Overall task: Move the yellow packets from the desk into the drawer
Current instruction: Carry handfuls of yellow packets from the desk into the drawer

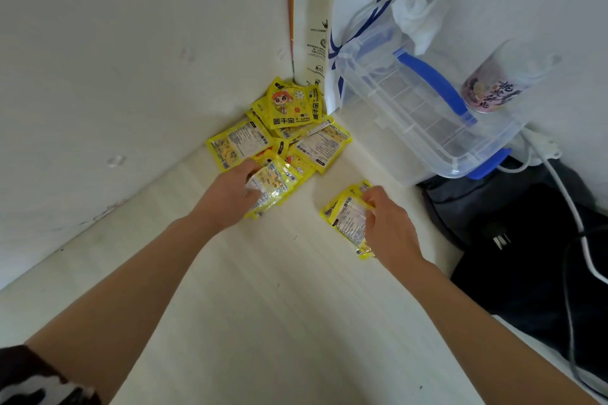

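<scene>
White tabletop [263, 306] across the lower frame. Clear storage box [427, 115] with blue handle, upper right. Pile of yellow packets [289, 128] in the corner, centre frame. Left hand [230, 194] grasping one packet [276, 184] at the pile's near edge; right hand [391, 227] gripping a small stack of packets [345, 220], right of centre.

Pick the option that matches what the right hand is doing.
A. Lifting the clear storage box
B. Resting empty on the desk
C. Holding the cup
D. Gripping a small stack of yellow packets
D: the right hand is closed on a small stack of yellow packets near the desk, apart from the main pile in the corner.
</scene>
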{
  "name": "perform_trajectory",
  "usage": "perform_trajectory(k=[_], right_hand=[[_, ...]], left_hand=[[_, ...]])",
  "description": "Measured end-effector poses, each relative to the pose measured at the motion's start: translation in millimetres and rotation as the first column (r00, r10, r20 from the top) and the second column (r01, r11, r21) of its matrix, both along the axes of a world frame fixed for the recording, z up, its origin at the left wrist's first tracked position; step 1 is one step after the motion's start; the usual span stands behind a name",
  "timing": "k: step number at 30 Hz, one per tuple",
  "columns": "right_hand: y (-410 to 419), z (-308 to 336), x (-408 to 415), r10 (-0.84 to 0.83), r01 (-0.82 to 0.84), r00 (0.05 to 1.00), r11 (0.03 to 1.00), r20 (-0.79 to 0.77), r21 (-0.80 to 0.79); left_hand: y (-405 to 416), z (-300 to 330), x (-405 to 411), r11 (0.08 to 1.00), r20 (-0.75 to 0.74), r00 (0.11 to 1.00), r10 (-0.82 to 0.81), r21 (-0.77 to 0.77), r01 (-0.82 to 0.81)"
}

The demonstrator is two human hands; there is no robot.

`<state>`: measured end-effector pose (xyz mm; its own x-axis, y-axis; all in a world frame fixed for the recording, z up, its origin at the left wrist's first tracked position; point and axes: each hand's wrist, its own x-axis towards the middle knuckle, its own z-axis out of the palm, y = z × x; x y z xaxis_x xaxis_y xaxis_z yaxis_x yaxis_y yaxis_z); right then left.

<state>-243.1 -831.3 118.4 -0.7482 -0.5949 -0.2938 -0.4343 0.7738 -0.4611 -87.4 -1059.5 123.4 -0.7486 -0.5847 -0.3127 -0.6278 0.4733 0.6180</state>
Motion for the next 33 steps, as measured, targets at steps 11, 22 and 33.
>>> perform_trajectory(k=[11, 22, 33], right_hand=[[-14, -17, -47, 0.374, -0.365, 0.927, 0.919, -0.035, 0.152], [-22, -20, -53, 0.514, -0.478, 0.857, 0.824, -0.046, 0.303], [-6, -9, -42, 0.479, -0.474, 0.877, 0.848, 0.04, 0.238]], left_hand=[[-75, 10, -26, 0.989, 0.131, 0.988, 0.087, -0.131, -0.07], [-79, -16, -45, 0.97, 0.297, 0.937, 0.182, -0.213, -0.121], [-64, -15, -19, 0.959, 0.24, 0.928, 0.284, -0.07, -0.275]])
